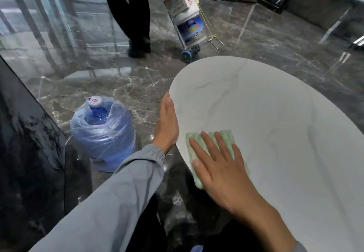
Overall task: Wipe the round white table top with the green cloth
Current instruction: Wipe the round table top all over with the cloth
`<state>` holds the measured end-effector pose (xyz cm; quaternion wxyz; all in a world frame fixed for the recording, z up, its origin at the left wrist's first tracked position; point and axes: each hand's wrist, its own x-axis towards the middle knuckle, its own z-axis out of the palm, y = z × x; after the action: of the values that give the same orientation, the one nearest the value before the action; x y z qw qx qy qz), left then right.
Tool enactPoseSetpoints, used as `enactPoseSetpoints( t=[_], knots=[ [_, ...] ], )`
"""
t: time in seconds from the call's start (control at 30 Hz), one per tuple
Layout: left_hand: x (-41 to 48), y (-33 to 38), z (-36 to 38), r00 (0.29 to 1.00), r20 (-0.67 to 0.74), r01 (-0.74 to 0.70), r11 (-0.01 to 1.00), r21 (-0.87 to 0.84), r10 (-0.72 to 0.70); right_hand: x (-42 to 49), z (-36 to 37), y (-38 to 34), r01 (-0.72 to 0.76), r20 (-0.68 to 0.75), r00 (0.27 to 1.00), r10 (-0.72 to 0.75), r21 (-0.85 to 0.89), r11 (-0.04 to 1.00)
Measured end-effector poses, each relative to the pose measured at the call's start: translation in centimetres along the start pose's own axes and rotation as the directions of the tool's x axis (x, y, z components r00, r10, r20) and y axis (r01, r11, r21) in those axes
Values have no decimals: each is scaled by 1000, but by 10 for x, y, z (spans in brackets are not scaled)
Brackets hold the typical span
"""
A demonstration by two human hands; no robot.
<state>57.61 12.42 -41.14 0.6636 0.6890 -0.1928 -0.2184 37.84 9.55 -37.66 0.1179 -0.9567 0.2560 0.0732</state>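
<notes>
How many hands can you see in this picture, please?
2: the left hand rests against the table top's left edge; the right hand presses flat on the green cloth. The standing person's hands are out of view.

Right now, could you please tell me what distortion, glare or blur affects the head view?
In the head view the wide-angle lens stretches the round white table top into an oval, the glossy grey marble floor mirrors window frames, the passer-by's dark legs and the loaded trolley look blurred, and the right hand on the striped green cloth is sharper.
</notes>
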Motion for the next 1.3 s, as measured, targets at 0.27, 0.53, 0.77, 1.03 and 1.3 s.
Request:
enactPoseSetpoints(
  t=[0.27,0.53,0.77,1.03,1.3],
  knots=[
    [3,-1,2,1000,-19,23,999,-36,-24,-18,-2,4,-8,58,998,9,-31,999],
    [-3,7,1,998,-27,50,997,-55,-51,63,-16,2,60,25,998,-60,-14,998],
    [0,3,1,998,-24,51,994,-99,-54,-26,-10,9,83,137,988,-70,-91,992],
    [0,7,-4,971,56,237,896,-375,-234,124,-25,-2,56,56,997,-54,-28,998],
    [11,-12,4,979,118,202,828,-524,-164,32,-13,-5,160,94,984,-151,-94,983]
  ],
)
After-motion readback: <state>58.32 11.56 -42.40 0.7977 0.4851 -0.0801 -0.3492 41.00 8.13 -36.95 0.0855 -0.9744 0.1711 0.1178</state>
